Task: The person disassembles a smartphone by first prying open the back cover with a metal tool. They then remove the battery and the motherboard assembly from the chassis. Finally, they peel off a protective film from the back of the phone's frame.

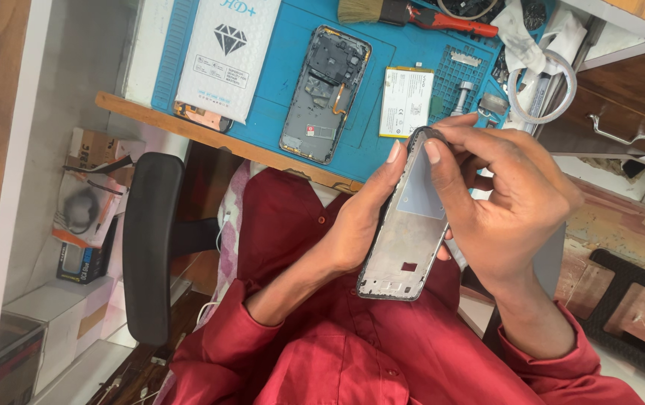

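Both hands hold a bare grey phone frame (405, 232) upright over my lap, in front of the desk edge. My left hand (352, 225) grips its left side, with the thumb lying along the upper left edge. The fingers of my right hand (510, 195) wrap around the right side and the thumb presses on the top corner. The frame's inner face is towards me and shows a pale grey panel and small cut-outs near its lower end.
On the blue work mat (277, 120) lie an opened phone body with its board exposed (325, 94), a white battery (406, 101), a white box with a diamond picture (225, 52) and a brush (371, 10). Wooden drawers (622, 112) stand at the right, a black chair armrest (150, 240) at the left.
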